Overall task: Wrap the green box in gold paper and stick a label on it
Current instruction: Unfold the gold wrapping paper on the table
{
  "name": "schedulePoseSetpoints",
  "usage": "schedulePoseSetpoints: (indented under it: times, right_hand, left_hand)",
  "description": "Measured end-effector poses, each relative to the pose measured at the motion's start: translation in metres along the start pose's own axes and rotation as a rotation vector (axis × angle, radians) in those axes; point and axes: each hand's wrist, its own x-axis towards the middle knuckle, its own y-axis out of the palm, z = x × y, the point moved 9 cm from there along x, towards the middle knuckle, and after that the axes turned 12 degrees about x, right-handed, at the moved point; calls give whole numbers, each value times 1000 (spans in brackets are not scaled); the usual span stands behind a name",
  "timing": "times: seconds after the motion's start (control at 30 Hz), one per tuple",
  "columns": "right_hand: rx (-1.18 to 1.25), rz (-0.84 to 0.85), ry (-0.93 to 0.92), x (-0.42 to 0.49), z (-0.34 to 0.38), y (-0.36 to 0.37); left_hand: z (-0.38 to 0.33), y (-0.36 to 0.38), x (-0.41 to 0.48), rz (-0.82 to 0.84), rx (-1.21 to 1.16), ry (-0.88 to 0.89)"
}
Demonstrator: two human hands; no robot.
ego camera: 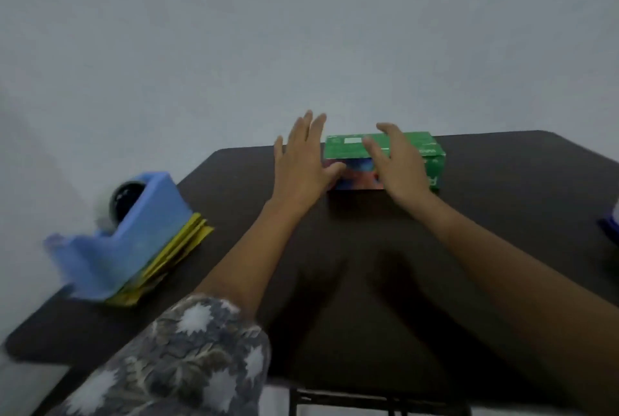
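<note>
At far edge of dark table, left hand beside and right hand over green rectangular cardboard box, fingers straight and apart, gripping nothing, probably to drag it nearer; folded gold paper weighted under blue plastic tape dispenser at left edge.

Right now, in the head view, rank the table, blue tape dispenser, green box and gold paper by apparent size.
1. table
2. blue tape dispenser, though it sits nearer the camera than the box, so this pair is unsure
3. green box
4. gold paper, mostly hidden under the dispenser
</note>
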Motion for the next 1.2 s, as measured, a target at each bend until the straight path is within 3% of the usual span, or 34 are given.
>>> schedulePoseSetpoints:
  times: [0.13,0.2,0.23,0.3,0.37,0.43,0.7,0.9,1.2]
  right_hand:
    - [80,353,198,-91,30,110]
    - [-45,502,297,-130,39,161]
    - [-133,545,307,-146,45,181]
    - [-241,549,280,-163,61,209]
    - [-257,503,256,-170,84,225]
    - [-246,472,270,-174,103,239]
    - [-327,346,345,-161,114,262]
    - [-326,367,394,-147,96,268]
    - [-396,352,512,-128,43,167]
  left_hand:
    - [101,-111,-116,-454,-32,-292]
    - [154,-150,-184,-687,-37,-463]
    - [178,-157,-210,-715,-55,-552]
    - [229,-143,-235,-561,-224,-743]
    - [265,-107,-242,-267,-459,-904]
    - [279,-81,-243,-54,-593,-948]
    - [288,-82,-228,-49,-389,-923]
    - [285,-98,-223,-106,-318,-917]
    - [281,-93,-229,-97,-386,-949]
